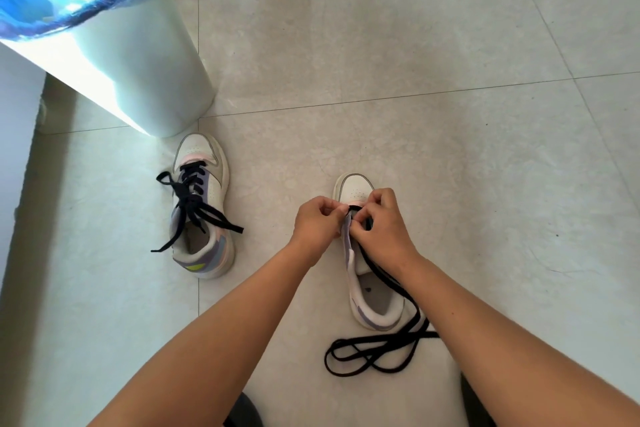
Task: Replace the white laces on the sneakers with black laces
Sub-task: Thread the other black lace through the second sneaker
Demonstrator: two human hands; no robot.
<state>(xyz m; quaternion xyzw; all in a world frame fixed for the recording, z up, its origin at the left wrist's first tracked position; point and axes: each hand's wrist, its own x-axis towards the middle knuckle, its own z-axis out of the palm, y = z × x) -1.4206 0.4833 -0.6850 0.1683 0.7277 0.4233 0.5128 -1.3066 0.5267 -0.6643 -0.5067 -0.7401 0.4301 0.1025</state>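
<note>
From the head camera, looking down at a pale tiled floor (433, 55), the sneaker being worked on (372, 288) stands toe-away in front of the person, with both hands bunched over its lowest eyelets near the toe. The left hand (317, 224) has its fingers curled in, pinching the edge of the eyelet flap or tongue to steady it; the right hand (381, 224) has its fingertips together in a pinch on the black lace (381, 352), apparently feeding it at the first row, though the exact eyelet is hidden under the fingers. The rest of that lace runs back across the shoe opening and lies in loose loops on the floor just behind the heel. The other sneaker (202, 208) sits well apart to the left, already laced in black with its ends untied and splayed, near a white bin (149, 80) lined with a blue bag. No white lace shows anywhere. The lace looks flat, soft and limp, so it will likely buckle if pushed; best held right at the stiff tip. The shoe seems light and would slide unless its upper is braced
</note>
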